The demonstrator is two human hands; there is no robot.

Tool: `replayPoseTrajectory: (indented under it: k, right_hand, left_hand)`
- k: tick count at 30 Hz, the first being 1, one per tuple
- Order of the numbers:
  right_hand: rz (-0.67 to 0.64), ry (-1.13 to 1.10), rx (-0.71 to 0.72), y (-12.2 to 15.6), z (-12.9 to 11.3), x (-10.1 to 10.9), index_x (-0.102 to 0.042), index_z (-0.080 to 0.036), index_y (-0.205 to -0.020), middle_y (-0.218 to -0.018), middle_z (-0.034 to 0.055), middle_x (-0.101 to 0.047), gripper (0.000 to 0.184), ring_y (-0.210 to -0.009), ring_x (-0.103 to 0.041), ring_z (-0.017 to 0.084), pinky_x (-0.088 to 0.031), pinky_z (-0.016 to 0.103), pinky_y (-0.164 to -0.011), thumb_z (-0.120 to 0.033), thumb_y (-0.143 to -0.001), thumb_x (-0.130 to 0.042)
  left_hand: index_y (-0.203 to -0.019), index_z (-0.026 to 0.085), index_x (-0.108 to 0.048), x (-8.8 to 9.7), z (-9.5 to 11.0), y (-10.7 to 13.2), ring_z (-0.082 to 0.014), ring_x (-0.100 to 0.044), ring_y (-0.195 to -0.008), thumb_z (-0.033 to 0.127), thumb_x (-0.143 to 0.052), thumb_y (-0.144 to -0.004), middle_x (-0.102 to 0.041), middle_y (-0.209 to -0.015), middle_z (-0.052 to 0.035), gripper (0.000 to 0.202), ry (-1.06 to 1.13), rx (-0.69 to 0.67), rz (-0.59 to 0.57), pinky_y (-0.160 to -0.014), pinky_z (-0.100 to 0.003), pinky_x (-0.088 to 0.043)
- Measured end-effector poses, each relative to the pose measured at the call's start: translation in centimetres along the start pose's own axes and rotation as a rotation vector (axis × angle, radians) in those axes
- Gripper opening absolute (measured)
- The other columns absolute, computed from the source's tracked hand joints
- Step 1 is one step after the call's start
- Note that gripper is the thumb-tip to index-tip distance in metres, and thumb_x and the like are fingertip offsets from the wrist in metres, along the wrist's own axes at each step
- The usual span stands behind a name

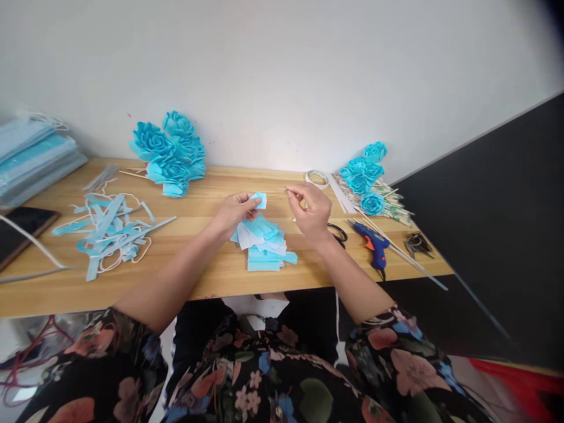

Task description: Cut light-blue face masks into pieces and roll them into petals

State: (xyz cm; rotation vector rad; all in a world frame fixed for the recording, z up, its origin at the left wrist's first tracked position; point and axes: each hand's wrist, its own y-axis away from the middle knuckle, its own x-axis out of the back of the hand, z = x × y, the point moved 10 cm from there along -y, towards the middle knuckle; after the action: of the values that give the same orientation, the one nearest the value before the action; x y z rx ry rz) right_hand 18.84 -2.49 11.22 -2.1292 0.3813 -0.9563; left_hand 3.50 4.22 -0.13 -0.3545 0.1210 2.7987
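Observation:
My left hand (234,212) pinches a small light-blue fabric piece (259,200) between thumb and fingers, just above a pile of cut blue and white pieces (264,244) on the wooden table (211,276). My right hand (312,210) is closed in a pinch on a thin wooden stick (291,189) whose tip points left toward the blue piece. The two hands are a short gap apart at the middle of the table.
Blue fabric roses (170,154) lie at the back left, and more roses on sticks (368,176) at the back right. A tape roll (317,178), scissors (338,232), a blue glue gun (374,242), strip scraps (112,232), stacked masks (33,155) and a dark tablet (22,226) surround the hands.

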Motion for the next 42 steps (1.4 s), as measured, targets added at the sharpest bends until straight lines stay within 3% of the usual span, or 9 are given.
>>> replayPoseTrajectory:
  k: [7,15,23,35,42]
  right_hand:
    - [-0.057,-0.002,0.097,-1.0,-1.3,-3.5,-0.072,-0.025,-0.099,-0.092,0.0067,-0.075,0.026,-0.087,-0.068,0.019,-0.052,0.036,-0.084,-0.033,-0.096,-0.047]
    - [-0.062,0.017,0.146,0.6,-0.8,-5.0,-0.073,-0.024,-0.098,-0.093,0.0054,-0.077,0.025,-0.086,-0.071,0.018,-0.054,0.034,-0.082,-0.029,-0.096,-0.048]
    - [-0.107,0.061,0.138,0.6,-0.5,-5.5,-0.073,-0.024,-0.097,-0.094,0.0054,-0.077,0.025,-0.088,-0.070,0.020,-0.051,0.035,-0.083,-0.028,-0.096,-0.049]
    - [-0.061,0.048,0.304,1.1,-2.1,-5.3,-0.073,-0.023,-0.098,-0.091,0.0041,-0.077,0.019,-0.088,-0.070,0.018,-0.053,0.032,-0.080,-0.018,-0.093,-0.055]
    - [-0.069,0.023,0.313,1.2,-2.2,-5.5,-0.072,-0.024,-0.100,-0.091,0.0036,-0.077,0.020,-0.088,-0.070,0.018,-0.054,0.032,-0.081,-0.016,-0.092,-0.055]
  left_hand:
    - [-0.068,0.015,-0.059,0.5,-0.3,-0.2,-0.0080,-0.050,-0.046,0.036,-0.077,-0.069,-0.057,-0.055,0.0007,0.027,-0.022,0.047,0.038,-0.047,-0.021,-0.038]
    - [-0.068,0.015,-0.059,0.6,-0.3,0.0,-0.0078,-0.047,-0.043,0.031,-0.073,-0.073,-0.056,-0.052,0.0009,0.022,-0.039,0.081,0.053,-0.045,-0.021,-0.035]
    - [-0.068,0.015,-0.059,0.9,-0.8,-0.1,-0.0075,-0.048,-0.043,0.031,-0.075,-0.072,-0.056,-0.052,0.0010,0.023,-0.025,0.100,0.078,-0.045,-0.021,-0.036]
    - [-0.076,0.014,-0.061,1.2,-0.5,-0.1,-0.0064,-0.047,-0.041,0.029,-0.071,-0.076,-0.057,-0.052,0.0023,0.018,-0.019,0.095,0.096,-0.044,-0.019,-0.035]
    - [-0.077,0.014,-0.061,1.2,-0.5,-0.1,-0.0063,-0.047,-0.042,0.030,-0.072,-0.077,-0.056,-0.052,0.0020,0.019,0.000,0.086,0.091,-0.044,-0.019,-0.035]
